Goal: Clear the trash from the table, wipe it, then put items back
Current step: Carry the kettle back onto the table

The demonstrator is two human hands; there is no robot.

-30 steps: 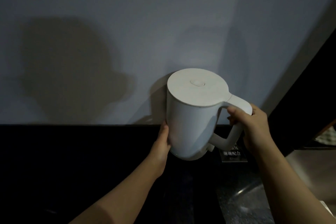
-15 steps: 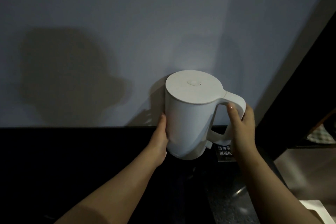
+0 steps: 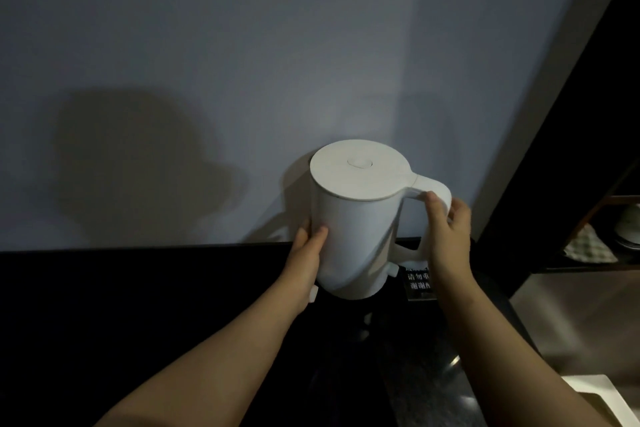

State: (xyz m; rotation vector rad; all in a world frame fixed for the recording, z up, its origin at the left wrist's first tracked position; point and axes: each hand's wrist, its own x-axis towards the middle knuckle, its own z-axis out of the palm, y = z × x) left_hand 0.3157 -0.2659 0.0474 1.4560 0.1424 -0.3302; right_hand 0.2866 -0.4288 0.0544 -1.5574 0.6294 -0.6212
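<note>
A white electric kettle with a flat lid is upright at the back of the dark table, close to the wall. My left hand grips the lower left side of its body, thumb on the front and fingers behind. My right hand is curled round the kettle's handle, thumb near the top of the loop. The kettle's bottom is in shadow, and I cannot tell whether it rests on the table.
A small black sign with white characters stands just right of the kettle. A dark shelf at the right holds a checked cloth and a white dish. A white object lies at the lower right.
The kettle has gone from tilted to upright. My right hand slid from the top of the handle to its side, and my left thumb came round onto the front.
</note>
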